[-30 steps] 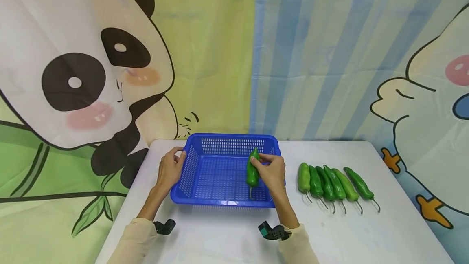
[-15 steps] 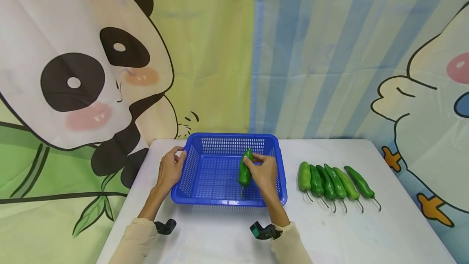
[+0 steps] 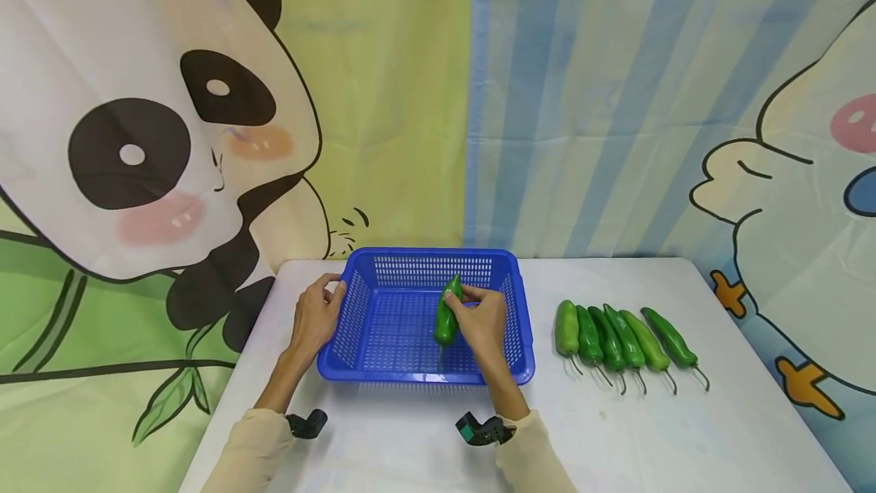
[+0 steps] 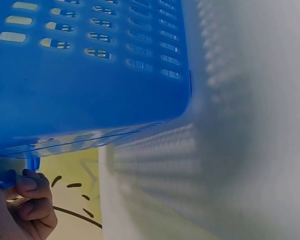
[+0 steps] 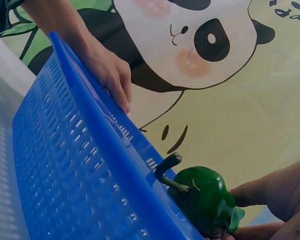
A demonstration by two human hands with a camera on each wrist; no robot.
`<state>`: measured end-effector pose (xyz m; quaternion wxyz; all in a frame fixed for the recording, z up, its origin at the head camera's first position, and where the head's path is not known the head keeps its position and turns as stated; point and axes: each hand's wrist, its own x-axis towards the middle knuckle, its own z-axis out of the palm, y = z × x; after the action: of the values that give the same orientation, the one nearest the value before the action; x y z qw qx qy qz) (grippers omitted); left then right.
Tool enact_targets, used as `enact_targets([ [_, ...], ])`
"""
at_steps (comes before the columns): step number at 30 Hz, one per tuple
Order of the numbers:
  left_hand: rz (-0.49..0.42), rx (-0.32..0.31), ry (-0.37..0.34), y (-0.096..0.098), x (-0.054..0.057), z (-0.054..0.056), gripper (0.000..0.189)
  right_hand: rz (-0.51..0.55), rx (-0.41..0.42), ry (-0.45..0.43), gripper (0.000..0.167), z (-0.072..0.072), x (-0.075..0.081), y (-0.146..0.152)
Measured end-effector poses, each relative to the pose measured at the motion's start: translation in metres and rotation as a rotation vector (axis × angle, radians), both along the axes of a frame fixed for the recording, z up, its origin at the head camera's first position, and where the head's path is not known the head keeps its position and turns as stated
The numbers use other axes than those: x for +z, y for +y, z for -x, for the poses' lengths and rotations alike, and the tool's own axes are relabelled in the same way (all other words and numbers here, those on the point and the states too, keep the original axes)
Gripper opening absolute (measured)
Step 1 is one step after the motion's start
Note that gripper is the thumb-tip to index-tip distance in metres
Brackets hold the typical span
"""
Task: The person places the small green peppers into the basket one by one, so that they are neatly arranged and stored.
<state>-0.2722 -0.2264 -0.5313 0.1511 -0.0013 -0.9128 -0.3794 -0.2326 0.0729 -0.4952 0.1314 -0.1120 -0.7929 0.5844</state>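
A printed cartoon fabric backdrop (image 3: 383,97) hangs behind a white tabletop (image 3: 616,447). The tabletop carries a rectangular blue perforated plastic basket (image 3: 400,326), with six slender glossy green peppers (image 3: 624,337) in a row to its right. The left hand (image 3: 317,316) has its grip curled round the basket's rim; the right hand's (image 3: 484,318) grip is clamped on one dark-green pepper (image 3: 445,327) over the basket
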Motion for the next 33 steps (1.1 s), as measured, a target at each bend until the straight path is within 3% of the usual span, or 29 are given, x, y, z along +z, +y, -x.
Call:
enact_targets([
  [13,0.011,0.003,0.001,0.0,0.0,-0.001,0.037,-0.01,0.057,0.001,0.034,0.0,0.003,-0.02],
  [33,0.017,0.0,-0.016,0.0,0.003,-0.001,0.038,-0.017,0.07,-0.015,0.033,0.008,0.009,-0.047],
])
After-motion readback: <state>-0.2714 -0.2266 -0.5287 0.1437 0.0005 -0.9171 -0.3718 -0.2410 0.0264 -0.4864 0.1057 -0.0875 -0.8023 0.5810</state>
